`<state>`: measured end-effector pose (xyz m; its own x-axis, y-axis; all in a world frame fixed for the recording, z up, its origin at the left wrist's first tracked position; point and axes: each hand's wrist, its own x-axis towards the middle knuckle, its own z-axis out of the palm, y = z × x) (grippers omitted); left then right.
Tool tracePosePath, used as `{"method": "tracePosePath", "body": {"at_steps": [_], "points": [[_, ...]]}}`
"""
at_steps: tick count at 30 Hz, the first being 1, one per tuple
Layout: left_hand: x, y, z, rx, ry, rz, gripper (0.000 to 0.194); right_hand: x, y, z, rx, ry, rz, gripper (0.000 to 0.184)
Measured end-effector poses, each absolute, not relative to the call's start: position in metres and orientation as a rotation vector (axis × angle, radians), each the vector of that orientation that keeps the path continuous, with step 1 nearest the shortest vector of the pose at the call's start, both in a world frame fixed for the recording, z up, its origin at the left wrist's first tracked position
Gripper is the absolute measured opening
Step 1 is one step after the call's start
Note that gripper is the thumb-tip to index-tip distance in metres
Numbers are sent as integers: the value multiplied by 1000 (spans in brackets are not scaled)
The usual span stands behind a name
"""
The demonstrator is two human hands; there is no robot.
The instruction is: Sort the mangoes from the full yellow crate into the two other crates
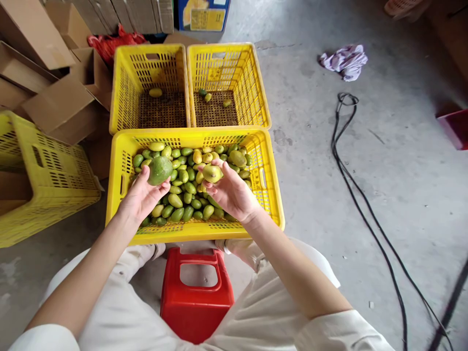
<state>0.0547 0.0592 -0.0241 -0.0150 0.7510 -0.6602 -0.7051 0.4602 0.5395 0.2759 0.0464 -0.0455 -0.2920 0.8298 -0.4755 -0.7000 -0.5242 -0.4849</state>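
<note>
Three adjoining yellow crates hold fruit on grey floor.

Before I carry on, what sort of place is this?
Probably a fruit storeroom or packing area: a yellow crate holds many green and yellow fruits, cardboard boxes are heaped alongside, and the floor looks like bare concrete.
</note>
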Motion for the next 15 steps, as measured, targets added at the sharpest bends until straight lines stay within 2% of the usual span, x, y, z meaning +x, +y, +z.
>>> {"method": "tracePosePath", "body": {"at_steps": [4,6,15], "points": [[51,54,-32,182,1042,1235,44,274,44,-46,-831,-291,1900,35],[49,53,-34,233,1046,1233,48,274,44,-46,-818,-322,1875,37],[51,56,-30,147,1083,1189,22,272,43,-42,-835,-360,1903,40]]}}
